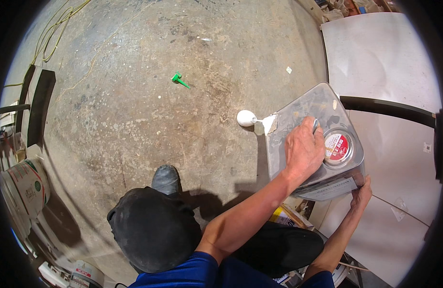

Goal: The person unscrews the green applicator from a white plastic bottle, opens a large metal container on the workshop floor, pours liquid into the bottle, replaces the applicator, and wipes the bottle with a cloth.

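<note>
A grey rectangular metal can point(300, 113) is tilted, its top toward me, with a round red-and-white cap point(337, 147) near one corner. My left hand point(304, 150) is closed round the handle on the can's top. My right hand point(361, 192) grips the can's lower right edge, its fingers partly hidden behind it. White residue coats a torn patch point(269, 123) at the can's left corner. From there a thin white strand reaches a rounded white shape point(246, 118); I cannot tell whether this is a puddle or a small container.
A green plastic piece point(181, 80) lies on the stained concrete floor point(135, 105). White panels point(384, 53) line the right side. At left are a white bucket point(27, 187) and a dark-edged board point(36, 105). A yellow cable point(58, 29) curls at upper left.
</note>
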Motion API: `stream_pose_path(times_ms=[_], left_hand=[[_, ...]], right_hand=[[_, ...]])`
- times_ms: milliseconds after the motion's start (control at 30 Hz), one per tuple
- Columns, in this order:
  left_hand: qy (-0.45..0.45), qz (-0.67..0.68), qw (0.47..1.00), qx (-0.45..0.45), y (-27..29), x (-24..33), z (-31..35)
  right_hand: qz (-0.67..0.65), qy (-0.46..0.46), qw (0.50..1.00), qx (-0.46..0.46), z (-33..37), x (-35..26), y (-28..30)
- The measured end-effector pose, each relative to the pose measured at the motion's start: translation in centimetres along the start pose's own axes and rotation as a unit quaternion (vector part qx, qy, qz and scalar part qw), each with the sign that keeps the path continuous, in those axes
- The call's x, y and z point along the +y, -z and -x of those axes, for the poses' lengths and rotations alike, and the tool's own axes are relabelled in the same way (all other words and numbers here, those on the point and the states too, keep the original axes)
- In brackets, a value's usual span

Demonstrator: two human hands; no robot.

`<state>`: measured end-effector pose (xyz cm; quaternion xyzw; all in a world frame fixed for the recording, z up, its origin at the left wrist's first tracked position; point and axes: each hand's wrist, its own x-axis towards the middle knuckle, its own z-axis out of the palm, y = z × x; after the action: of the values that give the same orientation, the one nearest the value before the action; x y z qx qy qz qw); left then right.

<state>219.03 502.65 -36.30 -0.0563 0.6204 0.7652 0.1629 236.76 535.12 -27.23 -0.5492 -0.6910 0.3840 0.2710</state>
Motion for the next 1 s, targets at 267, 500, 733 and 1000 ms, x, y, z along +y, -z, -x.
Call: stream_pose_path(times_ms=[267,500,733,1000], left_hand=[[-0.01,0.005,1.0,0.009,0.0,-0.2,-0.1],[-0.001,0.005,1.0,0.006,0.3,0.0,-0.1],[-0.012,0.012,1.0,0.023,0.3,-0.3,-0.1],[-0.014,0.008,1.0,0.02,0.6,-0.3,-0.1]], right_hand=[[-0.009,0.0,1.0,-0.014,-0.5,0.0,0.5],[-0.004,0.002,1.0,-0.027,0.0,-0.3,0.3],[-0.004,0.006,1.0,-0.013,0.4,-0.8,-0.1],[0.026,0.012,1.0,-0.007,0.9,-1.2,-0.3]])
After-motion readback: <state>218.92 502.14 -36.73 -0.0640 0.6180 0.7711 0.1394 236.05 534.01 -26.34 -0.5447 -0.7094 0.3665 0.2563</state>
